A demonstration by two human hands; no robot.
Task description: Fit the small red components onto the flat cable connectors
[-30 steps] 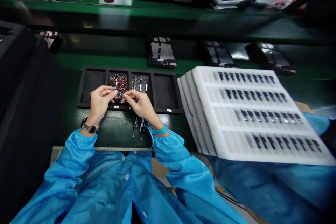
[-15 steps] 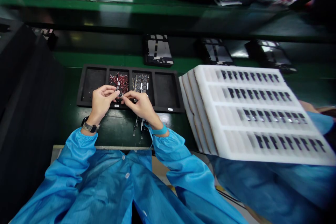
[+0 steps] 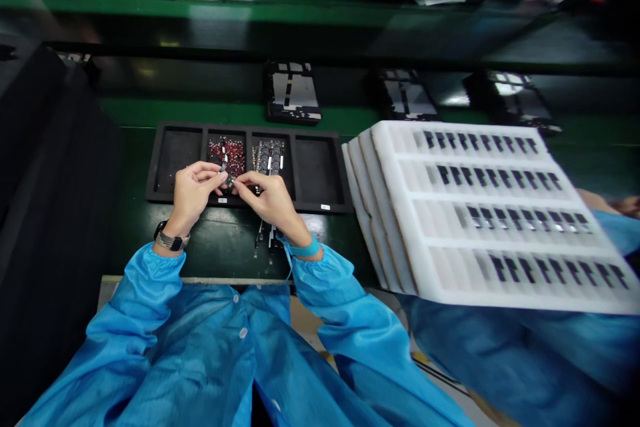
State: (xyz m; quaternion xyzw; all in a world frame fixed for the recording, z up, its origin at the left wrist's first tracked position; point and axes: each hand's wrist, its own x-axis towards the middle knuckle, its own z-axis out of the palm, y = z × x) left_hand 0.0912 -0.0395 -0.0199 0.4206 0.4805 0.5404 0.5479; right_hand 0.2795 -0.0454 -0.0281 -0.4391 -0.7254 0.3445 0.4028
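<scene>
My left hand (image 3: 194,188) pinches a small dark electronic part (image 3: 228,181) between thumb and fingers. From the other side my right hand (image 3: 267,199) grips the same part with closed fingertips; its fine shape is too small to make out. Both hands are over the near edge of a black compartment tray (image 3: 235,202). Behind the fingers, one compartment holds small red-and-black parts (image 3: 235,153). The compartment to its right holds small circuit boards (image 3: 269,155) with white strips. Thin flex-like strips (image 3: 260,240) lie on the bench by my right wrist, partly covered.
White foam trays (image 3: 420,213) of dark parts in rows stand stacked at the right, beside a co-worker's blue sleeve (image 3: 617,230). Dark device-like stacks (image 3: 294,93) lie along the back of the green bench. A shelf (image 3: 150,3) runs above. Black stacked material (image 3: 60,180) rises at the left.
The device stacks at the back have shifted slightly left, and the white foam trays look shifted slightly right. Both my hands keep nearly the same position around the small part.
</scene>
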